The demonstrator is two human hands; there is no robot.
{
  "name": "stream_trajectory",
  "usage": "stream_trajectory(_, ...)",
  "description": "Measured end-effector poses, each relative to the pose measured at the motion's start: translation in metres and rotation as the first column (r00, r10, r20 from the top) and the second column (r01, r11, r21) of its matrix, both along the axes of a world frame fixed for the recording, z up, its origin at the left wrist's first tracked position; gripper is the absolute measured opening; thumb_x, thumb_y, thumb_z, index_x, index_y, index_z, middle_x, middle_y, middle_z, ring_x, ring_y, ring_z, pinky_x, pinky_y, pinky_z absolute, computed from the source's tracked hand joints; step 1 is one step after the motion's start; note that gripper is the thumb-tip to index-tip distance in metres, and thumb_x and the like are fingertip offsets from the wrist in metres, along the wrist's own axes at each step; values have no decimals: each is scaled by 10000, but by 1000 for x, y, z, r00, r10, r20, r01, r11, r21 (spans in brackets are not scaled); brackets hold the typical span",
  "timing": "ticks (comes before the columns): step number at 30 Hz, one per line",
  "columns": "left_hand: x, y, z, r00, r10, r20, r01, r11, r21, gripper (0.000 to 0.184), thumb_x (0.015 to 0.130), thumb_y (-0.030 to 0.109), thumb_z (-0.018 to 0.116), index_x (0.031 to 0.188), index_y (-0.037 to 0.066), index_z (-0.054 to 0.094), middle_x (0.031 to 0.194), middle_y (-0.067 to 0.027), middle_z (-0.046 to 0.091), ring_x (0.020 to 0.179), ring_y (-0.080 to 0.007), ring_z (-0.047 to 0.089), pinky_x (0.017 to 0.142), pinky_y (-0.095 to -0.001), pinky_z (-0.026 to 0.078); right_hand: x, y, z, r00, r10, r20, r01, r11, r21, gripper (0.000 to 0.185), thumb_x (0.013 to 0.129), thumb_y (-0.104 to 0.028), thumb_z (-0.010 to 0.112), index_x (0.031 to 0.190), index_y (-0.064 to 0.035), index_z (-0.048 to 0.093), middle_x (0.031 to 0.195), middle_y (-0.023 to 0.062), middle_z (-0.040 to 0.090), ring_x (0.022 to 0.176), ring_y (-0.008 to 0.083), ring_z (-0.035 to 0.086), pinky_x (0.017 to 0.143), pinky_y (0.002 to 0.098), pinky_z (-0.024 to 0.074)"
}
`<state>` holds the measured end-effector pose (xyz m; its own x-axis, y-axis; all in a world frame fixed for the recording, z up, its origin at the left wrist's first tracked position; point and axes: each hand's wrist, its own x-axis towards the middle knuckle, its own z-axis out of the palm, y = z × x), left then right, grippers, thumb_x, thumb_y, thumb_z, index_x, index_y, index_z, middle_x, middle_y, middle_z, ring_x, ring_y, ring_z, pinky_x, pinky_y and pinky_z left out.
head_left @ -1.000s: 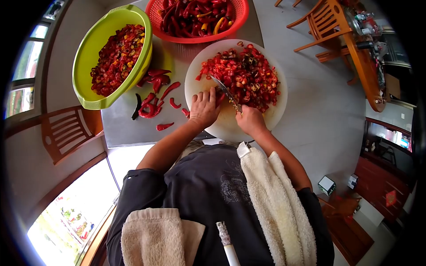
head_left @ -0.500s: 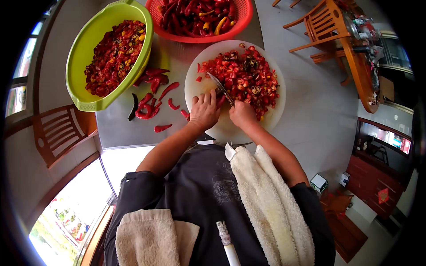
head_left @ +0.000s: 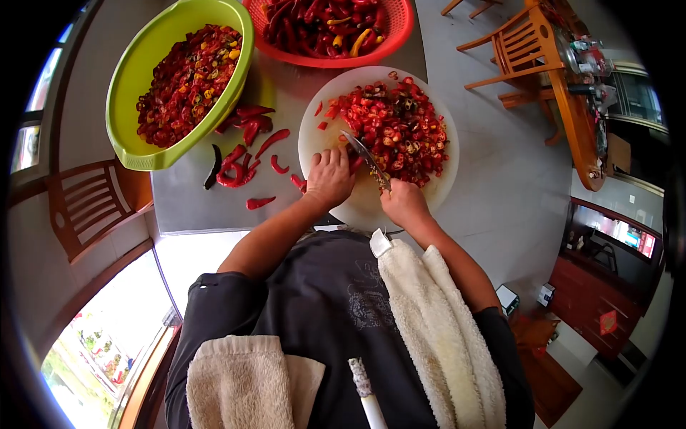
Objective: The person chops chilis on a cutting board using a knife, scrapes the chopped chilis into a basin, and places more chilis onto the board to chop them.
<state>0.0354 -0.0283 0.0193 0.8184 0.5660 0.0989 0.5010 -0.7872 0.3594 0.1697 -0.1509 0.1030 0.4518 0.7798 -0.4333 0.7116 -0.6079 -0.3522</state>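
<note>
My left hand [head_left: 330, 177] presses down on the round white cutting board [head_left: 361, 207], its fingers curled over a red chili pepper [head_left: 355, 163] that is mostly hidden under them. In my right hand [head_left: 406, 203] is the handle of a knife [head_left: 366, 153]. Its blade slants up and left beside my left fingertips, with bits of chili stuck to it. A heap of chopped red chilies [head_left: 409, 121] covers the far and right part of the board. Another chili piece [head_left: 299, 183] lies by my left wrist, at the board's left edge.
A green basin [head_left: 121, 107] of chopped chilies stands at the back left. Behind the board is a red colander [head_left: 329, 63] of whole chilies. Loose chilies [head_left: 236, 171] lie on the grey table [head_left: 186, 207]. A burning cigarette [head_left: 366, 393] juts in at the bottom.
My right hand has drawn back toward me and a little right, taking the knife along. My left hand stays in place on the chili pepper. The view has shifted slightly.
</note>
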Motion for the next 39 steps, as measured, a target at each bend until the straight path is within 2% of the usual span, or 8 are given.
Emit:
stream_trajectory(5,0,0,-2,1000,3,1,-3,1000,-19,609,773,320,621,1201,-90,481,1049,-152,540,980,-287,512,842,-399,388,-1,7,-1,1000,29,5,-29,999,-27,197,797,-145,519,805,22,622,772,261,638,772,424,633,743,506,501)
stream_trajectory(8,-1,-2,-2,1000,2,-1,-3,999,-35,606,777,316,622,1200,-94,478,1059,-163,536,991,-301,510,856,-406,391,2,20,-28,1000,9,5,-9,998,-62,198,794,-138,506,797,24,619,785,263,638,782,429,629,745,503,500)
stream_trajectory(12,0,1,-6,1000,6,22,-5,1000,-30,583,758,332,637,1156,-73,510,1030,-150,539,986,-293,505,848,-396,391,5,14,-51,1000,-8,-6,8,998,57,210,796,-167,532,794,27,612,760,264,629,768,437,622,738,506,495)
stream_trajectory(17,1,0,-7,999,23,44,-21,999,-45,534,746,310,635,1106,-68,521,1030,-167,525,993,-313,495,858,-416,394,8,1,-39,999,-30,-18,32,990,140,231,799,-202,561,779,24,609,725,263,618,748,432,620,716,508,492)
stream_trajectory(20,2,-1,-2,999,25,26,-24,998,-56,513,743,291,624,1094,-69,522,1026,-175,521,990,-319,492,860,-422,395,5,-5,-13,999,-14,-29,17,994,108,225,800,-196,557,773,20,614,733,257,623,743,425,623,713,506,494)
stream_trajectory(26,2,-1,-1,998,29,51,-27,999,-40,475,732,264,611,1066,-65,535,989,-171,528,958,-318,500,836,-420,399,-1,-8,-2,999,25,-32,-25,1000,8,209,793,-172,540,786,17,627,752,257,632,757,421,631,725,501,499)
stream_trajectory(33,2,-1,-6,1000,9,-27,-12,995,-100,504,742,266,629,1095,-71,507,1015,-181,529,976,-330,504,869,-422,397,-4,25,-42,1000,6,-26,-5,1000,19,205,777,-144,523,803,28,632,780,274,629,791,432,627,750,503,499)
stream_trajectory(39,1,-2,-4,997,42,71,-38,997,-65,494,722,260,636,1061,-75,505,997,-197,516,968,-346,500,871,-435,397,3,17,-46,999,-16,-45,21,994,104,232,790,-190,555,792,33,618,761,278,623,782,436,623,747,507,494)
